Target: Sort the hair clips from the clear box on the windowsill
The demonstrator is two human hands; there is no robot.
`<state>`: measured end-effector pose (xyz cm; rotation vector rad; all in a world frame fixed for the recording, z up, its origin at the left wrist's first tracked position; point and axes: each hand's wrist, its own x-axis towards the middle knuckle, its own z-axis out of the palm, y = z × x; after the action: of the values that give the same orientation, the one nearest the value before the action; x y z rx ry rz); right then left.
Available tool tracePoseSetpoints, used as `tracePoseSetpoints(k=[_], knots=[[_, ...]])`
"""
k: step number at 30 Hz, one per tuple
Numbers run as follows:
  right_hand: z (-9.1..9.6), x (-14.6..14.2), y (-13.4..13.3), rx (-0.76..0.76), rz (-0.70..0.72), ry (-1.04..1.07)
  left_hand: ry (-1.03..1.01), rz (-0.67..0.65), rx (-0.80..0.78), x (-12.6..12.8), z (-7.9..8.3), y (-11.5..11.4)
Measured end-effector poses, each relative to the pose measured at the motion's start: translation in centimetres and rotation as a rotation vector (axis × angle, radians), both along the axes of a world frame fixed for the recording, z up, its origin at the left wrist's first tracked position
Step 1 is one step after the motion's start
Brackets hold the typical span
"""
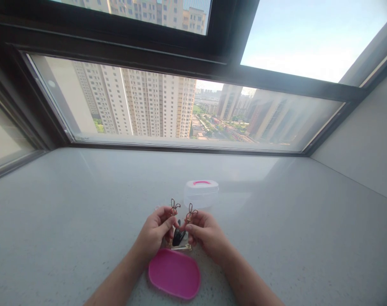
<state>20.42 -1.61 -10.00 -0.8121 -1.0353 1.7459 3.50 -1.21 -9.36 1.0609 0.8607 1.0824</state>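
Observation:
My left hand [159, 226] is closed, thumb and fingers pinching a small bronze-coloured wire clip [174, 207] with two loops like rabbit ears. A matching wire clip [190, 213] stands up from the pinched fingers of my right hand [204, 231]. Both clips are held upright, side by side and slightly apart. Between and below the hands lies a bundle of thin black things [179, 236], partly covered by my fingers. Close by is a pale gold bar-like piece [181, 247], its kind unclear. Nearest to me, a pink shallow tray [174, 274] lies just below the hands.
A translucent white box [201, 196] with a pink handle stands on the pale speckled sill [85, 221] beyond my hands. Something clear shows partly behind my left hand. A dark window frame [187, 146] borders the far edge, and a white wall [362, 136] rises at right.

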Motion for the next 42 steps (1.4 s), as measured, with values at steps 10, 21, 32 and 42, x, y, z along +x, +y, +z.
tracePoseSetpoints(k=[10,21,32,42], knots=[[0.08,0.1,-0.22,-0.018,0.032,0.009,-0.038,-0.027,-0.038,-0.01,-0.2,0.08],[0.14,-0.06,-0.14,-0.021,0.008,0.012,-0.012,-0.01,-0.038,0.17,-0.09,0.07],[-0.03,-0.19,-0.15,-0.029,0.002,0.028,-0.013,-0.008,-0.053,0.06,-0.43,0.08],[-0.39,-0.22,-0.04,-0.016,0.01,0.028,0.01,0.0,-0.061,0.09,-0.17,0.13]])
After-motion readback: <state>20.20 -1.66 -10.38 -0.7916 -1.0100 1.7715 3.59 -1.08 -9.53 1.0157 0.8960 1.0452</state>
